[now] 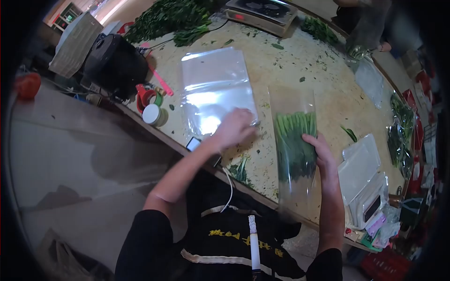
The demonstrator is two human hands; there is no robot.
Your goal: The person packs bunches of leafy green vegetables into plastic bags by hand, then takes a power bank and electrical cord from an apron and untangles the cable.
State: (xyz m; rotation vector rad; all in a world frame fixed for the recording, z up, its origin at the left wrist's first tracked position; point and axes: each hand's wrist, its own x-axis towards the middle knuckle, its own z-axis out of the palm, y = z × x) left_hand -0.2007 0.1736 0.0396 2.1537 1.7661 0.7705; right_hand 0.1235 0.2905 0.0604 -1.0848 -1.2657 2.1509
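Upright in my right hand (321, 149) is a clear plastic bag (296, 187) with a bunch of leafy greens (296, 145) inside. The thumb presses on the bag's front, and the other fingers are hidden behind it. The stems point away from me and the leaves toward me. My left hand (235, 127) is over the lower right corner of a stack of clear plastic bags (215, 79). Its fingers look bent, but they are smeared, and I cannot see whether they pinch anything.
A scale (262, 14) and loose greens (171, 21) lie at the far side. Left are a black pot (115, 65), a tape dispenser (146, 97) and a white-lidded jar (153, 114). Bagged greens (401, 131) lie right. Another person's hand (384, 47) shows at the far right. A cigarette (254, 243) hangs below my view.
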